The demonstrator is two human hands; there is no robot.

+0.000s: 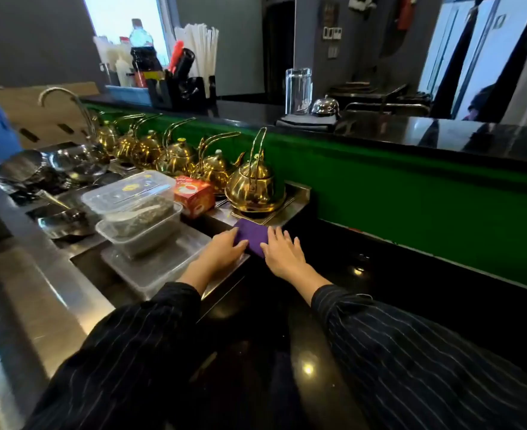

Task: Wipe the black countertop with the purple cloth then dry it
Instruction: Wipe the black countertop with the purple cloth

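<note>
Pressing flat on the cloth [251,235]: both hands, palms down, fingers extended and only slightly fanned, no pinch. Left hand [221,249] covers the cloth's 8 o'clock edge, fingertips on the fabric, heel on the steel ledge [225,276]. Right hand [282,252] covers the 4 o'clock edge, fingers pointing to 11 o'clock, thumb tucked on the cloth side. Purple strip shows between the two hands.

Cloth is folded and sits at the far left end of the black countertop [364,274], right where it meets the steel ledge. Can't tell how much of it overlaps the steel.

Just past the cloth at 12 o'clock: gold kettle [254,184] on a steel shelf [299,197], not touching the cloth. More gold kettles run in a row from it toward 10 o'clock. Red box [194,197] beside the nearest kettle, at 10 o'clock from the cloth. Stacked clear tubs [138,209] at 9 o'clock from the left hand, close, dark contents inside. Steel bowls [54,169] further out at 10 o'clock.

Green wall panel [411,206] backs the countertop at 2 o'clock. Upper black counter above it carries a glass [298,91] and a bell [324,106].

Both forearms in dark pinstriped sleeves [411,352], coming in from 6 o'clock.
</note>
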